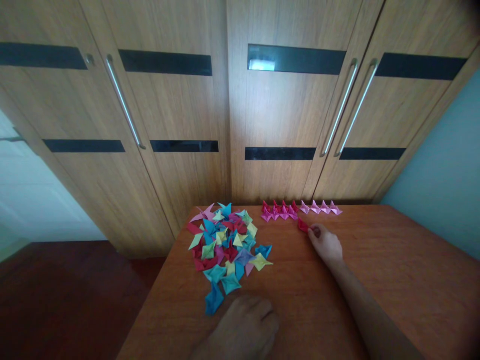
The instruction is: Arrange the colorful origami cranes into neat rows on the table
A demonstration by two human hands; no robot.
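Below, in the head view, our right hand [325,243] pinches a red folded paper [303,226] at the counter [300,280], just nearer us than the pink and red rows [280,211]. Our left hand [249,325], loosely curled, is near the multicoloured paper pile [228,245].

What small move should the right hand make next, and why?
Probably ease the red folded paper forward and set it by the darker pink row: the right hand has it by the fingertips, close to that row's right end.
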